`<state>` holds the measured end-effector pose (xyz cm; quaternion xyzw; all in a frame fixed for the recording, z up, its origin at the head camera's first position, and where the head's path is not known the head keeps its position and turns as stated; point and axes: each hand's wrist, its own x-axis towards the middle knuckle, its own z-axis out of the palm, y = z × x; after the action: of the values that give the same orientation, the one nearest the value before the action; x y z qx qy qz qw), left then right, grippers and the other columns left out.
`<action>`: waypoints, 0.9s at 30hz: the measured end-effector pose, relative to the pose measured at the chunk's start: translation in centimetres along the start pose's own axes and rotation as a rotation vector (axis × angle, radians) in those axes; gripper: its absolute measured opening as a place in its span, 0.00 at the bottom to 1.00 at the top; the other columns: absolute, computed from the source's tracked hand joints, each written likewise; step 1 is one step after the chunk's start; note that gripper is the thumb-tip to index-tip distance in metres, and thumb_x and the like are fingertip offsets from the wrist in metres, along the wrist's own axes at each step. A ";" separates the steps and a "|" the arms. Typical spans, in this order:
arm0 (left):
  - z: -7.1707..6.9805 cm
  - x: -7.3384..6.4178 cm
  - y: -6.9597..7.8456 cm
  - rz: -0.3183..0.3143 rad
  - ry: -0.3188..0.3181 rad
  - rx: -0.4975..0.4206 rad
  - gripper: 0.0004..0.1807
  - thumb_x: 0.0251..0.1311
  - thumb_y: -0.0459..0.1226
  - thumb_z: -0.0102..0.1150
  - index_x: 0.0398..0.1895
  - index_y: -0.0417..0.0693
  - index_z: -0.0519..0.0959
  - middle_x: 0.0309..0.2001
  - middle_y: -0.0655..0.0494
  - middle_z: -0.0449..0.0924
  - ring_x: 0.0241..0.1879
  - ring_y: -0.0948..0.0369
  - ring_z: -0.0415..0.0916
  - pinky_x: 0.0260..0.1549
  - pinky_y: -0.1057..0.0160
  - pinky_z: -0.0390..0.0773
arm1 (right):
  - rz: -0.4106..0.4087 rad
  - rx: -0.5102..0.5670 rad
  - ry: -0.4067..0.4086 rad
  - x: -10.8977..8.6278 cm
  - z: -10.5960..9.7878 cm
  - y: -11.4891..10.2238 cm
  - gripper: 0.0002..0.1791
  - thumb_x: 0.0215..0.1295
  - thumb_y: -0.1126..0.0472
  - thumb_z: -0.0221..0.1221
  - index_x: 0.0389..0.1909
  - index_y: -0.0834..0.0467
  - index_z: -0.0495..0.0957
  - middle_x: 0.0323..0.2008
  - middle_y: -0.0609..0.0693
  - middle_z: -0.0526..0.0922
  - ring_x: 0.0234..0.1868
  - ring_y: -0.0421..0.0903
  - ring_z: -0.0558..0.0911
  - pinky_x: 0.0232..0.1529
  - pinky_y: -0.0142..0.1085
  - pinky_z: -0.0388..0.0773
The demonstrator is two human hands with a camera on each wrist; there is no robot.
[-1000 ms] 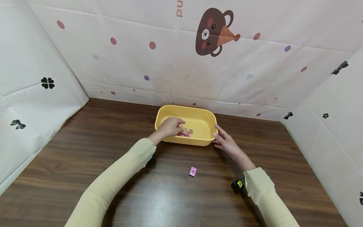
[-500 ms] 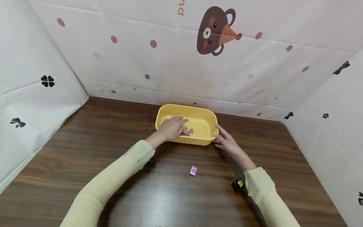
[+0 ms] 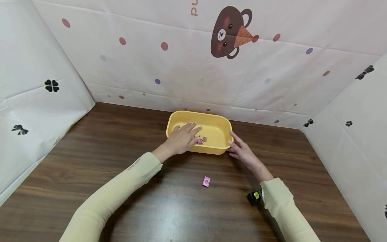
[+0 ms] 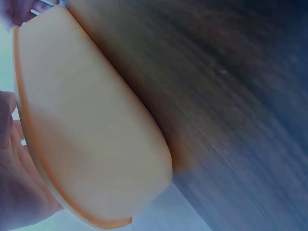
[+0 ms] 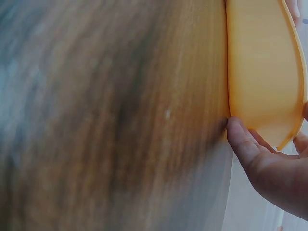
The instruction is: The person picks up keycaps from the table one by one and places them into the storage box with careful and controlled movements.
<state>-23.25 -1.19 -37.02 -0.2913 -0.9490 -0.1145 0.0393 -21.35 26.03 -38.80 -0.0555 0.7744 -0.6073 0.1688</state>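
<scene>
A yellow plastic basin [image 3: 214, 150] stands on the table near the back wall. Inside lie several small pink tiles [image 3: 200, 142] and a tan-patterned tile [image 3: 204, 138], partly covered by my left hand [image 3: 181, 138]. That hand reaches over the basin's front rim with its fingers spread and straight, and no object shows in it. At the basin's right end my right hand [image 3: 244, 154] holds the rim, some fingers at the edge and others low against the outer wall, as the right wrist view also shows. One pink tile [image 3: 206, 181] lies alone on the table before the basin.
The dark wooden table [image 3: 136, 188] is bounded by a printed white cloth at the back [image 3: 136, 67] and by cloth sides left and right. Behind the basin the back cloth is close. A black wrist device [image 3: 254, 197] sits under the right cuff.
My left hand, earlier with curled fingers around small tiles in the basin, has straightened and spread its fingers and drawn slightly toward me. The right hand stays at the basin's end.
</scene>
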 end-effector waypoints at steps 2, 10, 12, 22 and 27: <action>0.0 -0.2 0.0 0.009 0.011 0.007 0.27 0.68 0.52 0.35 0.68 0.56 0.58 0.68 0.49 0.54 0.68 0.53 0.48 0.60 0.42 0.53 | 0.003 0.001 0.001 0.0 0.0 0.0 0.33 0.70 0.50 0.43 0.71 0.47 0.41 0.64 0.67 0.56 0.56 0.56 0.68 0.59 0.52 0.61; -0.2 -1.0 0.5 0.074 0.058 0.073 0.27 0.68 0.53 0.36 0.67 0.56 0.59 0.67 0.51 0.57 0.67 0.54 0.51 0.60 0.42 0.53 | 0.000 0.003 -0.004 -0.1 0.0 -0.1 0.33 0.70 0.50 0.43 0.71 0.47 0.40 0.64 0.67 0.55 0.56 0.55 0.68 0.59 0.52 0.61; -0.2 -1.2 0.7 0.087 0.065 0.086 0.27 0.67 0.53 0.36 0.67 0.57 0.60 0.67 0.51 0.57 0.67 0.54 0.51 0.59 0.42 0.54 | 0.001 0.002 -0.001 0.0 0.0 -0.1 0.33 0.70 0.50 0.43 0.71 0.47 0.41 0.64 0.67 0.56 0.56 0.55 0.69 0.59 0.52 0.61; -0.2 -2.0 1.3 0.113 0.057 0.138 0.28 0.68 0.56 0.29 0.68 0.58 0.59 0.68 0.52 0.56 0.67 0.55 0.51 0.60 0.41 0.53 | 0.009 0.002 0.005 0.1 0.0 0.0 0.33 0.70 0.49 0.44 0.71 0.47 0.41 0.65 0.66 0.55 0.55 0.53 0.70 0.59 0.52 0.62; -0.1 -2.5 1.5 0.129 0.074 0.119 0.28 0.68 0.56 0.30 0.67 0.58 0.60 0.67 0.51 0.57 0.68 0.55 0.51 0.60 0.41 0.52 | 0.004 0.000 0.004 0.2 -0.1 0.1 0.34 0.70 0.49 0.44 0.71 0.47 0.41 0.65 0.66 0.55 0.54 0.51 0.71 0.59 0.52 0.62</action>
<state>-20.37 -1.38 -37.03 -0.3445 -0.9313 -0.0656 0.0988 -21.50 26.08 -38.92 -0.0529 0.7747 -0.6072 0.1683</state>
